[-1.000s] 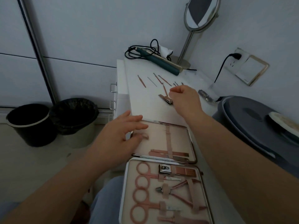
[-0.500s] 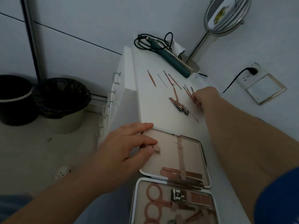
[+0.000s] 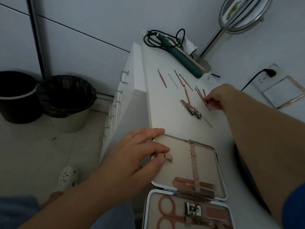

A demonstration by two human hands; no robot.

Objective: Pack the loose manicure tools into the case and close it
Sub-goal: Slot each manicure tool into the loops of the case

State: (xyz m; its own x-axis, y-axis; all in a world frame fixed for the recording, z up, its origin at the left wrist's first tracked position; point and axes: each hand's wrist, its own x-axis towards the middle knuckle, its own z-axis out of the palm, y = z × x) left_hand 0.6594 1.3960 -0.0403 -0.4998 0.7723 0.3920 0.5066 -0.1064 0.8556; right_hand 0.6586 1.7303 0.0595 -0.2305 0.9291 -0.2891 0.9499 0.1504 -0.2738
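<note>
Nearby, slim rose-gold tools, scattered.

Left hand: forearm enters from lower left, palm down, fingers spread and nearly straight, thumb tucked beneath. Right hand: forearm bare, extended far forward from lower right, a dark blue sleeve at its near end; fingers curled under, fingertips closed in a pinching grip, knuckles uppermost.
</note>
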